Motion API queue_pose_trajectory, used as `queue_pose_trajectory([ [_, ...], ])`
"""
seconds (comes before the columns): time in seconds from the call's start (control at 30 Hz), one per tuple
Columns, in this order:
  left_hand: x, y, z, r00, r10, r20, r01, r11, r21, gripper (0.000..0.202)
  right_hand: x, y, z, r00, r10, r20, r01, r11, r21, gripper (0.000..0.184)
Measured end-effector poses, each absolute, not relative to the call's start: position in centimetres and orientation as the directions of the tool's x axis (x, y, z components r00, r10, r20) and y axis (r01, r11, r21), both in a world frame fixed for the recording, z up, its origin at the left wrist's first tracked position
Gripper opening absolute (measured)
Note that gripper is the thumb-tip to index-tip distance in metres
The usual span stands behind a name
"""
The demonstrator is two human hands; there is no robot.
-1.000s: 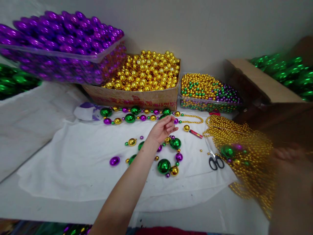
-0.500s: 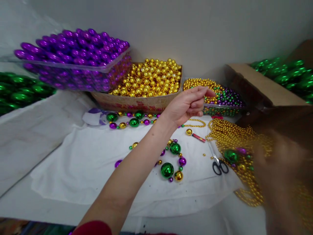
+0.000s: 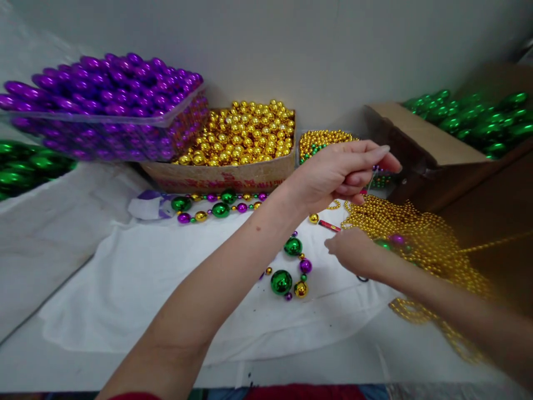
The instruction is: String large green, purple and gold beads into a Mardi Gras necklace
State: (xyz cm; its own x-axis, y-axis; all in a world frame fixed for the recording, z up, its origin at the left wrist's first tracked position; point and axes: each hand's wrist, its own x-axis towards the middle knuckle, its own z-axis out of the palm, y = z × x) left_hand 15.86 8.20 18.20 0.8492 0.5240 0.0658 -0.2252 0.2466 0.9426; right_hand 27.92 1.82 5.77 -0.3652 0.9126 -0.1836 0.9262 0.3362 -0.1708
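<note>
Left hand (image 3: 341,172) raised, fingers pinched together (palm down); right hand (image 3: 353,253) low, curled.

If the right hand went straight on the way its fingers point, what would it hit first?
Probably the big green bead on the white cloth: the right hand points left, low, with nothing between them. Its height is unclear, so it might pass over.

Soft, even light from above leaves the white cloth (image 3: 125,289) bright and sparks small glints on the gold balls (image 3: 241,133). The right hand (image 3: 353,253) is motion-blurred, and wide-angle distortion stretches the purple balls (image 3: 100,105) at the tabletop's (image 3: 62,355) far left corner.
</note>
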Motion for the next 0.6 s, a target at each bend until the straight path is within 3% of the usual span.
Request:
queue_pose_trajectory([
  [0.07, 15.5, 8.5, 17.4, 0.834, 0.549, 0.049, -0.225, 0.257, 0.940, 0.021, 28.7, -0.1, 5.6, -0.415, 0.875, -0.249, 0.892, 0.337, -0.303, 0.016],
  [0.2, 15.7, 9.7, 13.8, 0.815, 0.579, 0.020, -0.208, 0.259, 0.943, 0.023, 28.9, -4.1, 5.7, -0.444, 0.856, -0.264, 0.802, 0.248, -0.543, 0.034],
  [0.3, 15.8, 9.8, 10.3, 0.808, 0.584, -0.079, -0.025, 0.168, 0.986, 0.021, 28.9, -5.8, 6.0, -0.293, 0.931, -0.216, 0.539, -0.026, -0.842, 0.039],
  [0.37, 15.3, 8.6, 8.3, 0.731, 0.669, -0.137, 0.196, -0.013, 0.981, 0.013, 28.7, -6.4, 6.1, -0.077, 0.987, -0.140, 0.329, -0.108, -0.938, 0.037],
  [0.43, 14.3, 6.2, 7.0, 0.587, 0.808, -0.046, 0.337, -0.193, 0.921, 0.016, 28.1, -6.8, 6.1, 0.143, 0.988, 0.055, 0.344, 0.003, -0.939, 0.030],
  [0.47, 13.7, 4.6, 6.6, 0.549, 0.836, -0.014, 0.336, -0.205, 0.919, 0.018, 27.6, -7.0, 6.1, 0.210, 0.959, 0.192, 0.412, 0.092, -0.907, 0.024],
  [0.53, 12.2, 1.0, 6.2, 0.590, 0.798, -0.126, 0.228, -0.016, 0.973, 0.028, 26.2, -7.4, 5.8, 0.205, 0.870, 0.449, 0.564, 0.270, -0.781, 0.013],
  [0.6, 10.7, -2.4, 5.9, 0.674, 0.695, -0.251, 0.037, 0.307, 0.951, 0.033, 24.5, -7.7, 5.5, 0.131, 0.783, 0.608, 0.640, 0.402, -0.655, 0.011],
])
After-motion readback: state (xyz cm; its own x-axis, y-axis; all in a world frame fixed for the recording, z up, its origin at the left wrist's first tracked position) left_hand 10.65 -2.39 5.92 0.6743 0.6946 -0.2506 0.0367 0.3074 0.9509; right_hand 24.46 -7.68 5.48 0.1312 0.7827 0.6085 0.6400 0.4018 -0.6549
